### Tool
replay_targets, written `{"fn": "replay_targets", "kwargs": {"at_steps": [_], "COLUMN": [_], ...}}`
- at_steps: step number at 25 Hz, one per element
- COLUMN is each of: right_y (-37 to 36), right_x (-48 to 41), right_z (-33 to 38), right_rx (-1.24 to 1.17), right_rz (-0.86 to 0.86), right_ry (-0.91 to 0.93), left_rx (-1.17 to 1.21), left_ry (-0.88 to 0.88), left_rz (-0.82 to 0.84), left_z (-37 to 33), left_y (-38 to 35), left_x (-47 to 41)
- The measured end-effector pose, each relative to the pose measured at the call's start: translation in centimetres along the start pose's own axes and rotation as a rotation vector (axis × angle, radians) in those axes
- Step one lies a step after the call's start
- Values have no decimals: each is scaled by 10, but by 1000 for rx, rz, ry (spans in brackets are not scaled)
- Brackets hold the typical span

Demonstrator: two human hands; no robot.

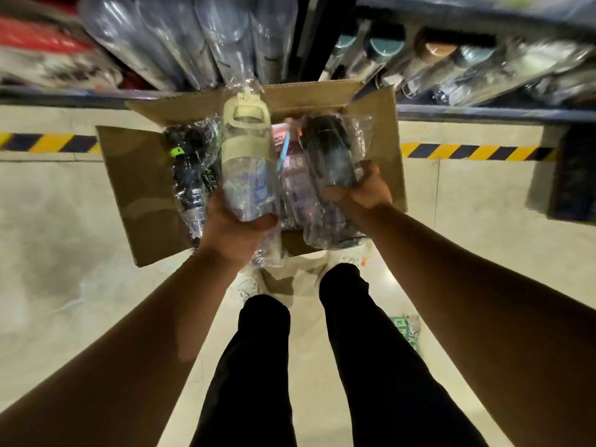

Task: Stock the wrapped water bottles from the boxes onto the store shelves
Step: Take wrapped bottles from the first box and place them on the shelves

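Observation:
An open cardboard box (138, 188) sits on the floor below the shelves. My left hand (232, 230) grips the base of a wrapped clear bottle with a cream lid and band (246, 146), held above the box. My right hand (361, 195) grips the base of a wrapped dark bottle (329, 156), also over the box. Inside the box lie a wrapped black bottle with green accents (190, 169) at the left and a wrapped pink bottle (292, 169) in the middle.
Blue-edged store shelves (483, 109) run across the top, stocked with wrapped bottles (200, 40). A yellow-black hazard stripe (477, 151) marks the floor. My legs in black trousers (354, 350) stand behind the box. A green packet (404, 330) lies on the floor at right.

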State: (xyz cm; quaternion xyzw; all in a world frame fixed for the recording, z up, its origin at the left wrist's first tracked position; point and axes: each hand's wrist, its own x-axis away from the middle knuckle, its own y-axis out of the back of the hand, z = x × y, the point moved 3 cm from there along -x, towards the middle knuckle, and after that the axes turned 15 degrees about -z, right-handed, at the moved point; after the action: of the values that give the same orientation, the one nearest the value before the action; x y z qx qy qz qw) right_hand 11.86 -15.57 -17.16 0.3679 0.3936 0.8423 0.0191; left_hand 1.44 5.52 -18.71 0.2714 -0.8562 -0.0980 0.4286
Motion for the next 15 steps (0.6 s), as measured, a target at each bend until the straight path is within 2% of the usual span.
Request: {"fn": "replay_targets", "kwargs": {"at_steps": [4,6,8,15], "right_y": [11,16,25,113], "right_x": [32,46,67,162], "right_z": [20,28,34,54], "right_rx": [-208,-387,-566,-842], "right_rz": [-15,3,101,289], "right_ry": [-16,-104,-177,-169], "left_rx": [-10,4,32,120], "left_ry": [-20,-37,-60,-179], "left_rz": [85,123,183,337], "left_z": [-35,-49,-69,-153], "left_y": [12,20,29,86], "left_x": [32,44,61,159]}}
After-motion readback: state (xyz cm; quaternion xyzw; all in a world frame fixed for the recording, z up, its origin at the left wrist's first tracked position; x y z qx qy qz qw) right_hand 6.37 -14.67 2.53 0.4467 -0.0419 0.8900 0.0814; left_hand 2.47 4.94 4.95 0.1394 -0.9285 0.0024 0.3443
